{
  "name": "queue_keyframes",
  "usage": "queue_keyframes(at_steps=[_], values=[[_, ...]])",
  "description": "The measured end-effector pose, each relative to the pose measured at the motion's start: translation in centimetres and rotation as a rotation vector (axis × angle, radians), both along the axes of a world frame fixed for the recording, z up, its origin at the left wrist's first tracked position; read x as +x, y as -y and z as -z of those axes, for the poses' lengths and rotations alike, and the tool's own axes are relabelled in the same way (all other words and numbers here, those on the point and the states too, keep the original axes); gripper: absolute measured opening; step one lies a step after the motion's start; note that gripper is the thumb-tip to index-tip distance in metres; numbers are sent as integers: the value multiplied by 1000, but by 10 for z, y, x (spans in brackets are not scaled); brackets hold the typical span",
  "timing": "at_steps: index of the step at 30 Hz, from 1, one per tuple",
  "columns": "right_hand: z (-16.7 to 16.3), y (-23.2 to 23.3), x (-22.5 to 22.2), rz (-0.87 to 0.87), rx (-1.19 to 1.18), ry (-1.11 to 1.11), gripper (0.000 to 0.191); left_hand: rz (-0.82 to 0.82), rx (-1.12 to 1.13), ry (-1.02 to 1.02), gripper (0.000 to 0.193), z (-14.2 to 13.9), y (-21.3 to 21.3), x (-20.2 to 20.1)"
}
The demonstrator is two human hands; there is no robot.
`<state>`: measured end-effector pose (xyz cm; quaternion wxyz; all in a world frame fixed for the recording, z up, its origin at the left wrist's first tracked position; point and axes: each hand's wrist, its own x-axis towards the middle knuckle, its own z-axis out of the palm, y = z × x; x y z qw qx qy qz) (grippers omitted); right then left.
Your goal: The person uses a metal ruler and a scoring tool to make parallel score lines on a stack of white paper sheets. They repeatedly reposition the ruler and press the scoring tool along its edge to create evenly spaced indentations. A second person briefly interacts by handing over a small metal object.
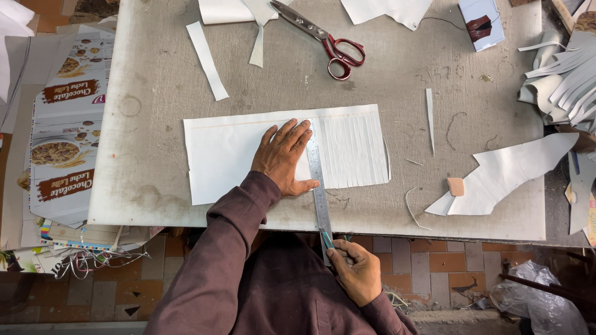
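left hand [284, 155] flat, fingers spread, pinning ruler [318, 186] on sheet [230, 149]; right hand [355, 268] gripping knife [327, 239] past desk's [155, 80] near edge.

A smooth, matt white sheet [248, 149], paper-like, is seen on a grey, stained, scuffed tabletop [155, 80]. A brushed metal ruler [318, 186] is laid across it. The scissors [320, 37] show shiny metal blades and glossy red handles.
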<state>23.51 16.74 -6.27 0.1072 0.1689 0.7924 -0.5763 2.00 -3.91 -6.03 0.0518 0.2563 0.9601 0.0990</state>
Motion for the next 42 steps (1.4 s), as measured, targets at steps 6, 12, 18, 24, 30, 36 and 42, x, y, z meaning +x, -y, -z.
queue_keyframes(at_steps=[6, 12, 18, 24, 30, 36, 42], values=[[-22, -15, -36, -142, 368, -366, 27, 5, 15, -2, 123, -1, 3, -1], [-28, 0, -154, -157, 513, -514, 35, -17, 33, 12, 120, -10, 3, 2], [-10, 31, -222, -166, 492, -638, 34, -27, 45, 36, 119, -16, 4, 0], [1, 32, -228, -188, 555, -626, 31, -22, 2, 67, 121, -13, 5, -3], [1, 33, -230, -219, 610, -669, 28, -20, -8, 62, 121, -14, 5, -2], [7, 36, -235, -289, 724, -665, 23, -25, 17, 47, 120, -11, 4, -3], [12, 35, -218, -362, 777, -596, 23, -24, 12, 50, 118, -6, 2, -4]])
